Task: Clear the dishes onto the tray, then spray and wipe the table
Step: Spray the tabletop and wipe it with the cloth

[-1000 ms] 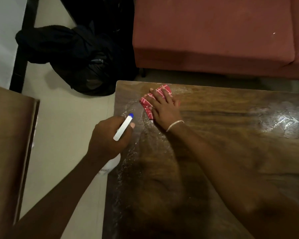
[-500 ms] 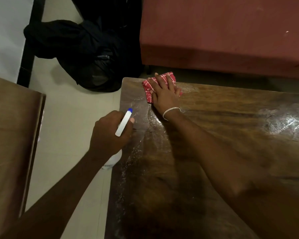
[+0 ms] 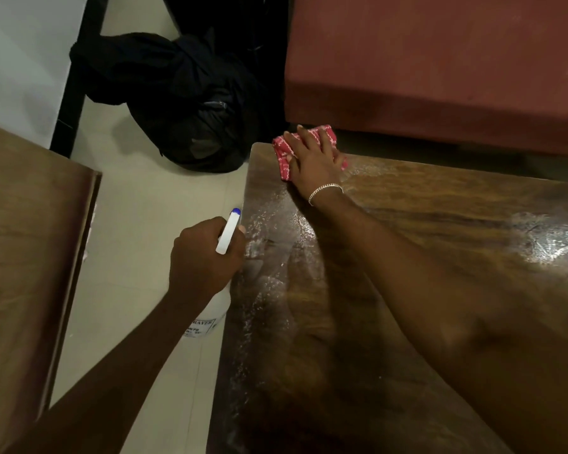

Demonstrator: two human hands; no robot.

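Observation:
The dark wooden table (image 3: 423, 224) fills the right half of the view, with wet streaks along its left side and at the right. My right hand (image 3: 313, 162) presses flat on a folded red patterned cloth (image 3: 281, 149) at the table's far left corner; the cloth partly overhangs the far edge. My left hand (image 3: 204, 257) grips a white spray bottle (image 3: 210, 314) with a blue-tipped nozzle, held just off the table's left edge over the floor. No dishes or tray are in view.
A red sofa (image 3: 440, 60) stands close behind the table. A black bag (image 3: 184, 103) lies on the pale tiled floor (image 3: 151, 224) beyond the corner. Another wooden surface (image 3: 30, 240) sits at the left, with a strip of floor between it and the table.
My right hand has slid the cloth away from me, up to the table's far left corner. My left hand with the bottle has stayed beside the left edge.

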